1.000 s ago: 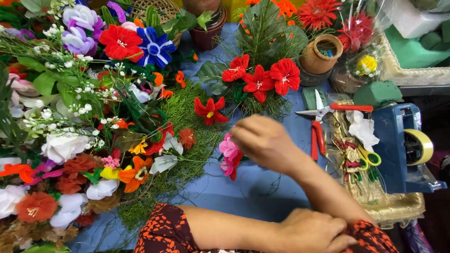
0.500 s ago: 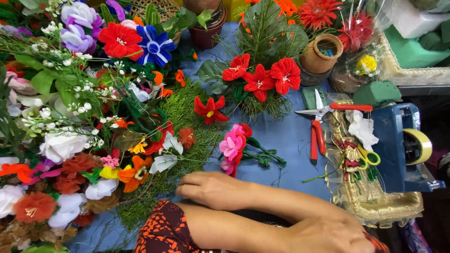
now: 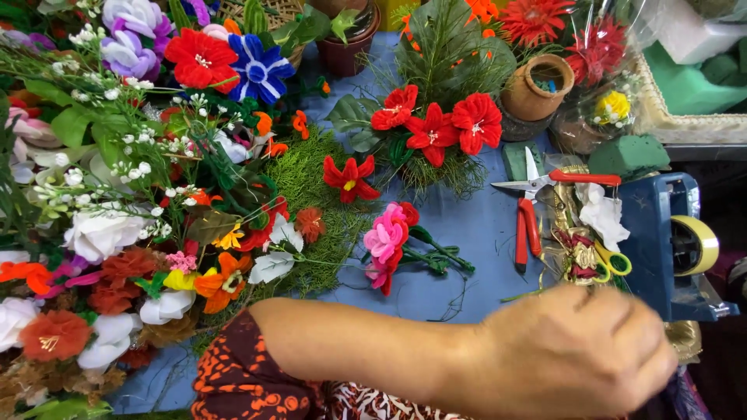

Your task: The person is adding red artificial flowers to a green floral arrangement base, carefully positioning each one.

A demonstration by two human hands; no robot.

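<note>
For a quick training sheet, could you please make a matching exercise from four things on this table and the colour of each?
Things:
1. scissors
2. tape roll
3. clay pot
4. tablecloth

Colours:
A. yellow
B. blue
C. red handles
D. brown

Pairs: 1-C, 2-A, 3-D, 4-B. The hand in front is blurred and lies across the lower right, near the tape roll's holder.

Blue counter [image 3: 475, 225] crowded with artificial flowers. Pink flower sprig [image 3: 389, 243] lies mid-counter, green stems pointing right. Red-handled snips [image 3: 527, 210] just right of it. Clay pot [image 3: 538, 87] far right, red flower cluster [image 3: 433, 124] beside it. Green fern mat [image 3: 311, 194] left of centre. White roses [image 3: 101, 233] at left edge.
</note>
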